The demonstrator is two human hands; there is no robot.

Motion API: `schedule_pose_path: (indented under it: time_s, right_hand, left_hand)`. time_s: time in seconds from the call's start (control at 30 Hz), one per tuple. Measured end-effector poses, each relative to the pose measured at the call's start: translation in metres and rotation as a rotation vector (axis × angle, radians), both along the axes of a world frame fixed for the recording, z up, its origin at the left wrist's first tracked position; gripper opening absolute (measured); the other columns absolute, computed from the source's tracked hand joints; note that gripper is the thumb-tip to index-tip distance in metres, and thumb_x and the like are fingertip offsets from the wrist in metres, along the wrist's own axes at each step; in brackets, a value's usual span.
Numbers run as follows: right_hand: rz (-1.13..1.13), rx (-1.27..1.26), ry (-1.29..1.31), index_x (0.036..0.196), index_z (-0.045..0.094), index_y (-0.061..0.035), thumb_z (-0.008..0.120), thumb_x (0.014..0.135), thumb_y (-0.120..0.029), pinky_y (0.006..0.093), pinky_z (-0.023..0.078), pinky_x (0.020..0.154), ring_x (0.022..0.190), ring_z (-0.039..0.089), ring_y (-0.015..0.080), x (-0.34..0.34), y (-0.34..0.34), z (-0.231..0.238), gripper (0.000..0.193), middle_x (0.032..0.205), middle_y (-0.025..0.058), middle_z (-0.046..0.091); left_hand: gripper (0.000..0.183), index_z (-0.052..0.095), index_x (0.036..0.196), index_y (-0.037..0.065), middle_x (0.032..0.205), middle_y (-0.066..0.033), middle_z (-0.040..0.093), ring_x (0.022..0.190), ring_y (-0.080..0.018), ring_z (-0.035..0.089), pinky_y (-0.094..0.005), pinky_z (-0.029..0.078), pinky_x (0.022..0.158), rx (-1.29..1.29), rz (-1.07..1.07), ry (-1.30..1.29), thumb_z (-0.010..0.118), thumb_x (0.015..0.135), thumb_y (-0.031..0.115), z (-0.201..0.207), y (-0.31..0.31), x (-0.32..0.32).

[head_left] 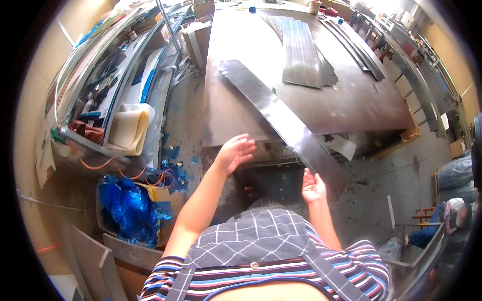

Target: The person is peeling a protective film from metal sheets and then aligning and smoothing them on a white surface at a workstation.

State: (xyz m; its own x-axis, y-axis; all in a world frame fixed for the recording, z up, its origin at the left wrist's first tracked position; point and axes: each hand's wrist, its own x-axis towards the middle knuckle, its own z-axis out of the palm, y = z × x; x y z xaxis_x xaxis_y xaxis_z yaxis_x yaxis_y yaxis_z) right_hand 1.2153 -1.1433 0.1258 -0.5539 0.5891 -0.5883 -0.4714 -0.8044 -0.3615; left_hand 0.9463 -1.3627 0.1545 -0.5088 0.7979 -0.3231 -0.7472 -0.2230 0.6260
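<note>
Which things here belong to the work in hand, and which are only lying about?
In hand: long metal strip, right hand, left hand, steel table.
Lying about: stacked metal sheets, blue plastic film, cream roll.

Long steel strip (281, 118) lies diagonally across metal workbench (241, 115), overhanging its near edge. Left hand (235, 152) open above the edge; right hand (313, 187) open beneath the strip's overhang.

floor (386, 170): stained concrete | workbench (351, 105): large, brown | left: cluttered shelving (100, 85) | daylight at top right
</note>
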Motion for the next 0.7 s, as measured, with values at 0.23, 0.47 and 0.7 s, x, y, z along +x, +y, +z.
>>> schedule_pose_path:
  time_s: [0.23,0.47,0.7]
  right_hand:
    - [-0.034,-0.085,-0.048,0.108,0.057,0.0072,0.038,0.102,-0.023,0.0346,0.058,0.082,0.096,0.067,0.0265,-0.079,-0.012,0.039,0.036,0.107,0.0184,0.066]
    - [-0.04,-0.058,-0.141,0.117,0.049,-0.0016,0.039,0.101,-0.032,0.0337,0.058,0.081,0.098,0.066,0.025,-0.124,-0.028,0.084,0.035,0.109,0.0137,0.066]
    - [0.357,0.433,-0.402,0.122,0.05,-0.0056,0.055,0.094,-0.03,0.032,0.055,0.072,0.092,0.066,0.0244,-0.115,-0.045,0.099,0.037,0.106,0.0133,0.065]
  left_hand:
    - [0.036,0.052,0.126,0.007,0.115,-0.0111,0.063,0.104,-0.0211,0.061,-0.0348,0.05,0.084,-0.259,0.084,-0.025,0.057,0.093,0.021,-0.002,-0.115,0.022]
    - [0.031,0.054,0.123,0.007,0.115,-0.0122,0.064,0.103,-0.0222,0.062,-0.0366,0.051,0.082,-0.238,0.316,-0.198,0.052,0.095,0.021,-0.006,-0.179,0.029]
    - [0.035,0.053,0.125,0.009,0.113,-0.0098,0.064,0.101,-0.0205,0.061,-0.036,0.049,0.08,-0.521,0.253,-0.236,0.055,0.094,0.025,-0.003,-0.254,0.059]
